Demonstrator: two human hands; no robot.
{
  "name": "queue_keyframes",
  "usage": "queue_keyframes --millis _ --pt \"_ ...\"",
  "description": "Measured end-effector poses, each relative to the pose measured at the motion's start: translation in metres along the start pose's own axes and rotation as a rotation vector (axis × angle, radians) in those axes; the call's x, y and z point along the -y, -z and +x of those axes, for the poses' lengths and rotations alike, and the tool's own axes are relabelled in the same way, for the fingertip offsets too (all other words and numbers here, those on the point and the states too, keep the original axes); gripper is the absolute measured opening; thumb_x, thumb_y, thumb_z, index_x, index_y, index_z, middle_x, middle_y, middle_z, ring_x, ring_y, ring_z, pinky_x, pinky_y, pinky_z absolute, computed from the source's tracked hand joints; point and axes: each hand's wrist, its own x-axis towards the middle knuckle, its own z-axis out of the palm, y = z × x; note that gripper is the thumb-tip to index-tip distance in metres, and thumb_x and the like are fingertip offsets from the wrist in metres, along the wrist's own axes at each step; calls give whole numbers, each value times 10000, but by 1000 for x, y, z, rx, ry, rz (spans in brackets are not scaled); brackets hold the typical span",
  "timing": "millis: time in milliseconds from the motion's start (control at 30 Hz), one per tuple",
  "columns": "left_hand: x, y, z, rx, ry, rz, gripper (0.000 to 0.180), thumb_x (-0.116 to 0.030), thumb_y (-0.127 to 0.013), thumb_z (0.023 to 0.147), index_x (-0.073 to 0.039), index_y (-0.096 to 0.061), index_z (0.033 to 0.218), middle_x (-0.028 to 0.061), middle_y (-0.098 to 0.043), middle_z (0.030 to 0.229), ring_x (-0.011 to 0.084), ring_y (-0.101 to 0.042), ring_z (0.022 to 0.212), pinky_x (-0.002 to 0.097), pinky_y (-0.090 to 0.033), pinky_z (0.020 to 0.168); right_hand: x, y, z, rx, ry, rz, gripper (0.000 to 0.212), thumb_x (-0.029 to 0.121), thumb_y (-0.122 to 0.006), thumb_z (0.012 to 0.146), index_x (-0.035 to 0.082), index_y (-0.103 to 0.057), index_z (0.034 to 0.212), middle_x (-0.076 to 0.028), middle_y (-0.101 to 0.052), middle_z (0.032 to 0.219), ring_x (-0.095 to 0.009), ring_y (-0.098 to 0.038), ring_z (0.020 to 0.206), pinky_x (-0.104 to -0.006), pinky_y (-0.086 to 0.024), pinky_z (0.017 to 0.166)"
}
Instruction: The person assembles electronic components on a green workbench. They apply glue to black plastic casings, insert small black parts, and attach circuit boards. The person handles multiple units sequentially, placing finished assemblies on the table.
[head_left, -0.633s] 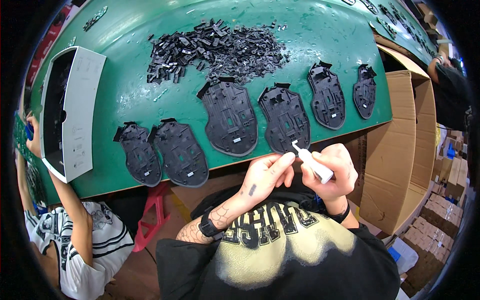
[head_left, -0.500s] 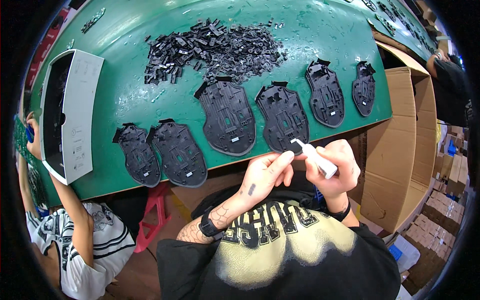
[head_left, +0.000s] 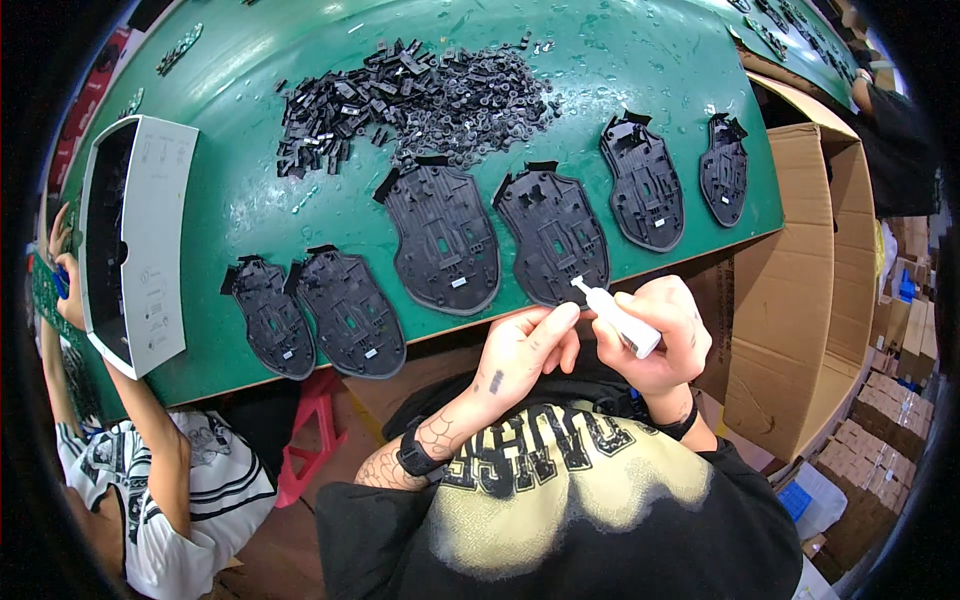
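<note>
My right hand (head_left: 662, 335) grips a small white squeeze bottle (head_left: 622, 322) on a slant. The bottle's thin nozzle points at the near end of a black plastic mouse shell (head_left: 532, 240), with its tip over or on the shell; actual contact is unclear. At that shell's near edge my left hand (head_left: 525, 355) is closed, thumb against curled fingers; whatever it pinches is hidden. Left of this shell lies another black shell (head_left: 425, 235) of the same shape. Two more shells (head_left: 640, 180) (head_left: 722, 170) are to the right, and two (head_left: 268, 315) (head_left: 345, 310) to the left.
Behind the shells, a heap of small black parts (head_left: 400, 100) covers part of the green table (head_left: 620, 60). A white box (head_left: 160, 240) holding dark parts stands at left, beside another person's hand (head_left: 70, 290). A large cardboard box (head_left: 790, 290) is at right.
My right hand and the white bottle have shifted slightly left and down. The table and the shells appear a little further left in the view. Both grips look the same.
</note>
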Motion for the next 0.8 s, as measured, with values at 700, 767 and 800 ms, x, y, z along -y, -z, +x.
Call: queue_keyframes --millis 700,767,800 --pt "16 -74 67 63 149 -533 363 -410 -593 923 -95 -608 1103 -29 -587 945 68 -494 775 224 -397 614 -45 29 4 -227 -287 -12 296 9 -765 683 13 -631 946 -89 -611 789 -191 -565 658 -286 -452 583" --pt "22 -67 71 133 119 -479 380 -440 -523 950 -111 -588 1128 -28 -589 1013 61 -490 846 227 -369 635 -46 29 5 -195 -209 -50 293 14 -768 682 16 -635 943 -87 -618 789 -199 -572 661 -292 -458 589" --pt "25 -64 73 166 104 -451 391 -455 -487 963 -119 -578 1141 -28 -591 1048 58 -488 881 228 -355 645 -46 28 6 -180 -170 -66 292 17 -770 681 17 -637 941 -86 -622 789 -203 -575 663 -295 -462 593"
